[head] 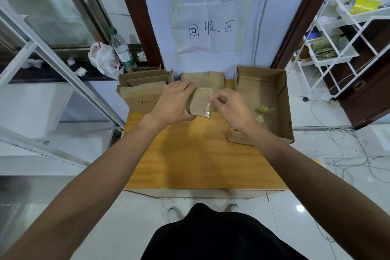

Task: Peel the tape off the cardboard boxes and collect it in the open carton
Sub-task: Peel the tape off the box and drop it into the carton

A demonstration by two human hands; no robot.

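left hand (173, 105) grips a small cardboard box (200, 99) above the far part of the wooden table (200, 154); right hand (231, 107) pinches clear tape (209, 105) at the box's right edge. the open carton (259, 91) sits on the table's far right, yellowish tape wads (262, 110) inside. a handwritten paper sign (211, 27) hangs on the far wall, a white wire rack (337, 48) stands right on pale floor tiles (316, 115)

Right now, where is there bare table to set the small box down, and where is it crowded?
The near half of the table is bare to the front edge. The back row is crowded: marked box left, flat box centre, open carton right. Inside the carton, the far floor is free; tape wads lie mid-way.
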